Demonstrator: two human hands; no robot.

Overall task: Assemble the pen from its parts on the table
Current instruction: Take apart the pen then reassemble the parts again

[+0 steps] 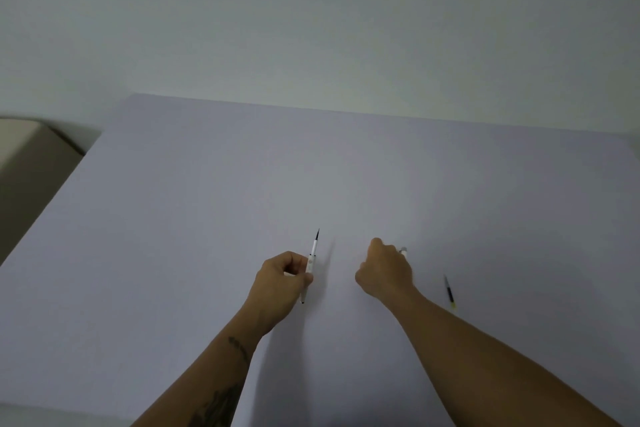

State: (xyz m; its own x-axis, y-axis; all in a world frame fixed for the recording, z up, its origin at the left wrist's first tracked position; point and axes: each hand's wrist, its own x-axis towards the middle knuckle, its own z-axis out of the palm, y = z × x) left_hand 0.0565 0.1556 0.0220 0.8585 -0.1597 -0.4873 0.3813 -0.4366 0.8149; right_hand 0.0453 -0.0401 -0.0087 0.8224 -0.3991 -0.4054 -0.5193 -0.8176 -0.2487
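1. A pale bench (207, 201) fills the view, pushed up against a plain wall (311, 11).
2. The left hand (282, 283) is closed around a white pen body (310, 265), pinched between thumb and fingers, with its dark pointed tip aimed away from the person.
3. The right hand (384, 274) is curled into a loose fist, knuckles up; a small white part (403, 250) peeks out just past it, but I cannot tell whether the hand holds it.
4. A thin dark refill (449, 293) with a yellowish end lies on the bench, near the right forearm, apart from both hands.
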